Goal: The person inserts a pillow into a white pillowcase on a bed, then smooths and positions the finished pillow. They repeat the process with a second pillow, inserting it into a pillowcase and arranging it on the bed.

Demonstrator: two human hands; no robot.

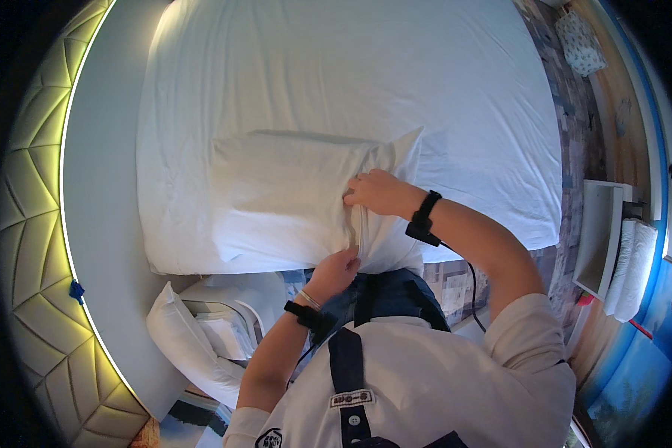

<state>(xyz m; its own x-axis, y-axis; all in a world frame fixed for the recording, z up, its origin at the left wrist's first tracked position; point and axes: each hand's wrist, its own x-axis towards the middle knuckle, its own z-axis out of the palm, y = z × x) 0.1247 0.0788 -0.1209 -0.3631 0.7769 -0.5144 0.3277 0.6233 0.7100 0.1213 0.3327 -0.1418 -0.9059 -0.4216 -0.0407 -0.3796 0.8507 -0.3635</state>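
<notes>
A pillow in a white pillowcase (280, 190) lies flat along the near edge of a bed with a white sheet (336, 67). Across its right part runs the pillowcase's gathered opening, with loose white cloth spreading to the right and a corner pointing up. My right hand (378, 192) grips the cloth at the upper part of this opening, fingers curled over the fold. Lower down, close to the bed's edge, my left hand (338, 271) pinches the same opening between thumb and fingers. What lies inside the fold is hidden.
Below the bed, another white pillow (187, 341) leans beside a pale chair or container holding folded white linen (226, 333). A padded headboard (39, 224) with a light strip lines the left. A white shelf unit (596, 241) and rolled white textiles (633, 266) stand at right.
</notes>
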